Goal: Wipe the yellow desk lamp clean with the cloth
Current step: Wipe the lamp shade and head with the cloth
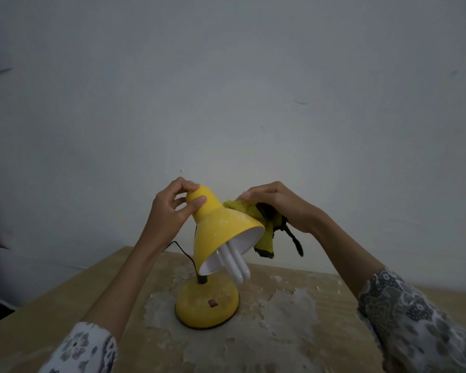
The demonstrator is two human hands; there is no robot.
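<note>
Sleeved arms reach up: left hand [170, 211] pinches lamp [221, 227], right hand [280, 203] presses cloth [264, 224].

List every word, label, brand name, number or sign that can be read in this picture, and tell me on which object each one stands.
None: no readable text shows in this view.
The yellow desk lamp shows no brand or label.
The red switch on the lamp's base shows no legible mark.
The cloth bears no print.
</note>
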